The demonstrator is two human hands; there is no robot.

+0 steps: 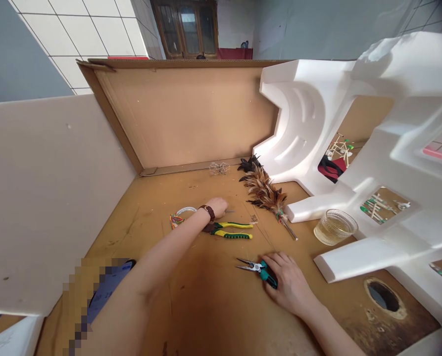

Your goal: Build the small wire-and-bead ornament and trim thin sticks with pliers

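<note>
My left hand (217, 207), with a brown band at the wrist, reaches over the middle of the brown table. Its fingers are curled and something thin and greyish shows at their tips, too small to name. Beneath and beside that wrist lie pliers with yellow and green handles (235, 236) and a white ring-shaped coil (186, 211) with coloured wires (176, 220). My right hand (287, 282) rests around the teal and black handles of long-nose pliers (256, 267), whose jaws are apart and point left.
A feather duster (263, 188) lies right of centre, near a wire bundle (219, 168). A glass of pale liquid (335, 227) stands beside large white foam (402, 173). Cardboard (191, 118) walls the back; a round hole (384, 295) is at lower right.
</note>
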